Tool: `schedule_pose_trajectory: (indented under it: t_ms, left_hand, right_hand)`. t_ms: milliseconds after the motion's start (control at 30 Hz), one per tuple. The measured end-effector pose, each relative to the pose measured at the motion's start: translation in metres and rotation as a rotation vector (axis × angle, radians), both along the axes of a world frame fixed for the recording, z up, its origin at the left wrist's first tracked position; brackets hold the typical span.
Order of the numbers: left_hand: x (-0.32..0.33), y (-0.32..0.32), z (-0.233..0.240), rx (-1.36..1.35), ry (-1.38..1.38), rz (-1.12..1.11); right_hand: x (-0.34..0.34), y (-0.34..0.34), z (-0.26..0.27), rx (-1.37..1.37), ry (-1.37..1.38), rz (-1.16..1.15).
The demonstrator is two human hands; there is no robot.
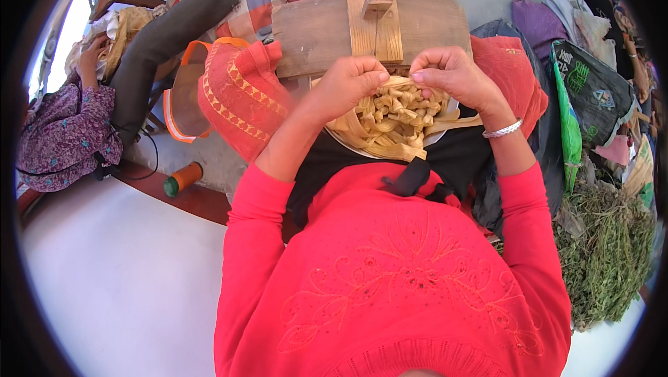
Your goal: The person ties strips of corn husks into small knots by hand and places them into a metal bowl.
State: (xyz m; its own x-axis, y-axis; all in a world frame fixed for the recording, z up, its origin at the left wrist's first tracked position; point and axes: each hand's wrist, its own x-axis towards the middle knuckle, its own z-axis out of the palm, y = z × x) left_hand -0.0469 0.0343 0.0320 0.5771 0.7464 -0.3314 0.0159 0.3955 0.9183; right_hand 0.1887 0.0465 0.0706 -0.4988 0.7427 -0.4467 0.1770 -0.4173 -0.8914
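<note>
Both my hands are raised over a pile of tan braided or knotted strips [404,116], heaped on a white-rimmed dish [350,148] on my lap. My left hand [355,84] pinches a tan strip between thumb and fingertips. Opposite it, my right hand [451,77] grips the same band of strip, a short gap apart. A silver bracelet [502,128] circles my right wrist. Just beyond the hands lies a wooden board [313,35] with a lighter crosspiece and peg [377,6]. Whether the strip between my fingers joins the pile is hard to tell.
Red cloths [242,92] [509,79] lie on either side. A spool of orange thread [183,178] rests on the floor at left, near a brown bag [190,97] with orange trim. Another person [73,126] sits at far left. Dried plants [605,257] and a black bag [592,92] are at right.
</note>
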Motion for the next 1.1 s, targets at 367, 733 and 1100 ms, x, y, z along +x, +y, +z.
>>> schedule_pose_trajectory:
  t_ms: [367, 733, 1100]
  left_hand:
    - [-0.017, 0.052, -0.029, 0.195, 0.272, 0.221]
    - [-0.012, 0.025, -0.031, 0.356, 0.446, 0.344]
    - [0.005, -0.021, 0.034, 0.028, 0.019, -0.041]
  right_hand:
    - [-0.033, 0.024, -0.041, 0.307, -0.125, -0.320]
    - [-0.025, -0.010, -0.040, 1.169, -0.739, -0.174]
    - [-0.017, -0.031, -0.011, 0.915, -0.667, -0.098]
